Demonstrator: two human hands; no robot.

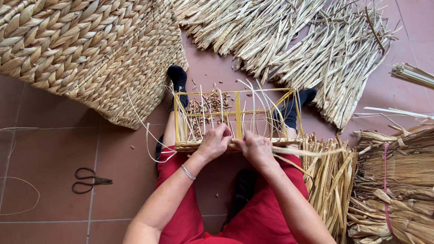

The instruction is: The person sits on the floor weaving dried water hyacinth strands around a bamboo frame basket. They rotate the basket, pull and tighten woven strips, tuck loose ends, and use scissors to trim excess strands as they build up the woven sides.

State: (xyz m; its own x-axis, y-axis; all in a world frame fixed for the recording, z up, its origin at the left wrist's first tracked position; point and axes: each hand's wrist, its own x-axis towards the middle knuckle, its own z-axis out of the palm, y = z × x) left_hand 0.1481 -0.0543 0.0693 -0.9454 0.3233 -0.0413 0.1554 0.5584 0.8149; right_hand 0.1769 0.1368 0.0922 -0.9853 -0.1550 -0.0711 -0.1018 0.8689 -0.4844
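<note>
Yellow wire frame [237, 115] being braced on floor [54, 149] between socked feet, kept steady. Near rim being pinched by left hand [214, 142] and right hand [255, 147], both closed on woven fibre strand [307, 152], kept taut. Scissors [90, 180] lying within reach.

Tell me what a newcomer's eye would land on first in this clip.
Probably the yellow wire frame at centre, braced between the person's black-socked feet, with the left hand and right hand working a reed strand along its near edge. Next, the big woven basket filling the top left and the dried reed piles fanned across the top right. Black scissors lie on the floor tiles at left.
</note>
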